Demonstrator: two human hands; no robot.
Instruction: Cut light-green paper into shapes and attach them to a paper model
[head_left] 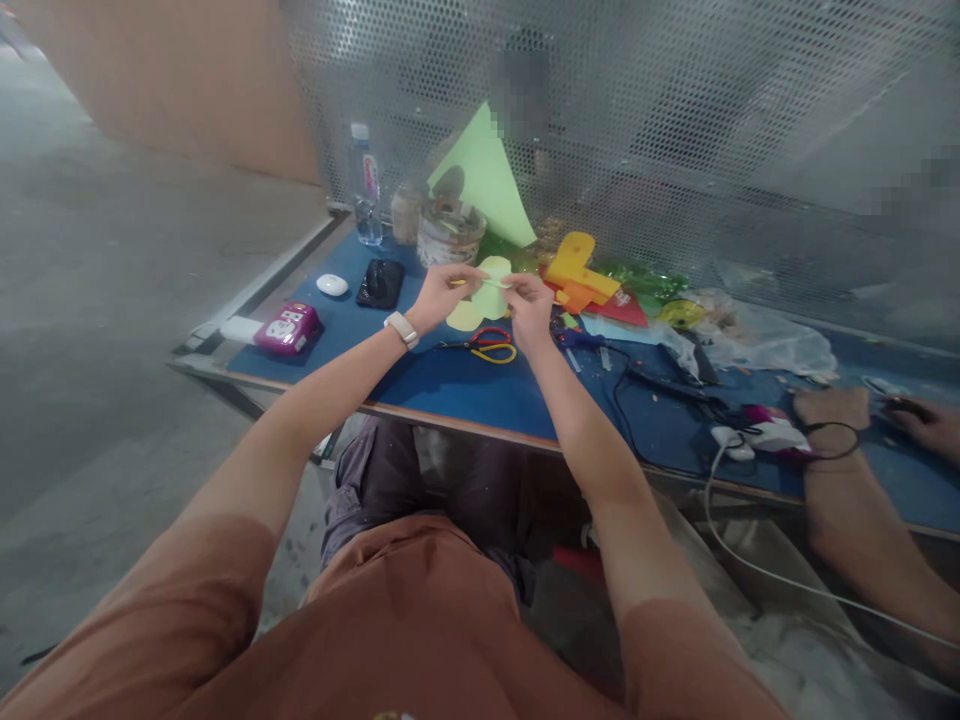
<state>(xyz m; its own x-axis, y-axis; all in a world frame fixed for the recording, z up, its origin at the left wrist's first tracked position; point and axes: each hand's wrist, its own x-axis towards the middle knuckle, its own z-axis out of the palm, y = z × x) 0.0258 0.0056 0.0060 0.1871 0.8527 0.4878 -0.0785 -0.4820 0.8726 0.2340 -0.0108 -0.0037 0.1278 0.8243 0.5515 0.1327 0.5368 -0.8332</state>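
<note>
Over the blue table, my left hand [446, 288] and my right hand [531, 303] pinch a pale green paper cut-out [493, 297] with rounded lobes between their fingertips. A small yellow bit shows by the left fingers; I cannot make out what it is. Just below the left hand lies a rounded yellow-green paper piece [465, 317]. Scissors [493, 346] with red and yellow handles rest on the table between my forearms. To the right of my right hand are orange-yellow paper shapes [579, 268] on a red sheet [630, 308].
Leftward stand a water bottle [366, 195], a black phone [380, 283], a white case [331, 286] and a magenta-and-white device [289, 328]. A green sheet [487, 180] leans behind a basket [450, 240]. Rightward lie cables, plastic bags [780, 335] and a co-worker's arm [855, 490].
</note>
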